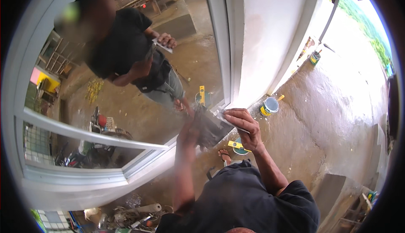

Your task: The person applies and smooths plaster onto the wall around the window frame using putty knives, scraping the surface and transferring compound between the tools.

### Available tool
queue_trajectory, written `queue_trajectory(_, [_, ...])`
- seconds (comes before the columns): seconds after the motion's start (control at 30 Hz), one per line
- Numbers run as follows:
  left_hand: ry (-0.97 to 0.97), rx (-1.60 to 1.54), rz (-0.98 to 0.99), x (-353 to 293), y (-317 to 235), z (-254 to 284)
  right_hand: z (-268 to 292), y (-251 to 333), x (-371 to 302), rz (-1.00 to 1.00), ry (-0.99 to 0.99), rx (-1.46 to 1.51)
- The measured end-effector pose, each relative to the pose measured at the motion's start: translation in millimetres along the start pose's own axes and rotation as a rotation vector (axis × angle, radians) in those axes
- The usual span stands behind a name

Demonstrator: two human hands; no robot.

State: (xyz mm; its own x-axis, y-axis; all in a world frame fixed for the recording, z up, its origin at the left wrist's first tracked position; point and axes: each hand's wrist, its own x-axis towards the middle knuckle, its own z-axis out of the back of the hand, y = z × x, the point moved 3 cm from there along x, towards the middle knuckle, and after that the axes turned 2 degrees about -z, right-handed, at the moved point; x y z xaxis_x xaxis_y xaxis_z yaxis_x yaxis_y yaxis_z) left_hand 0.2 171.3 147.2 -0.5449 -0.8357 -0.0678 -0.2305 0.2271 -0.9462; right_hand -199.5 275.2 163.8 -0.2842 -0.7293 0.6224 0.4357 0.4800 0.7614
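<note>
My right hand [244, 125] grips a thin, whitish flat scraper [237, 126], with the fingers along its top. The scraper is close to the lower corner of the window frame and the edge of the white wall [263, 26]. Beside it, my left hand [187, 134] is blurred but appears closed on the near side of a dark grey board [212, 128] with smears on it. My left fingertips are hard to make out. The reflective window pane [164, 94] mirrors my body and a hand with a whitish flat piece.
A bucket with a yellow strip [239, 145] across it stands below my right hand, near my sandalled foot [225, 154]. An open grey-white can [270, 105] stands by the wall base, with another can [315, 58] farther off. Metal parts [135, 216] lie lower left. The concrete floor [303, 127] looks wet.
</note>
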Motion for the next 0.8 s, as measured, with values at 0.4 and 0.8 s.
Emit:
queue_trajectory(0.4, [-0.372,0.086,-0.002,-116,28,16,15,16,-66,-0.837,-0.401,1.062])
queue_trajectory(0.8, [-0.368,0.384,-0.156,-95,77,-96,92,9,-120,-0.983,-0.389,0.853])
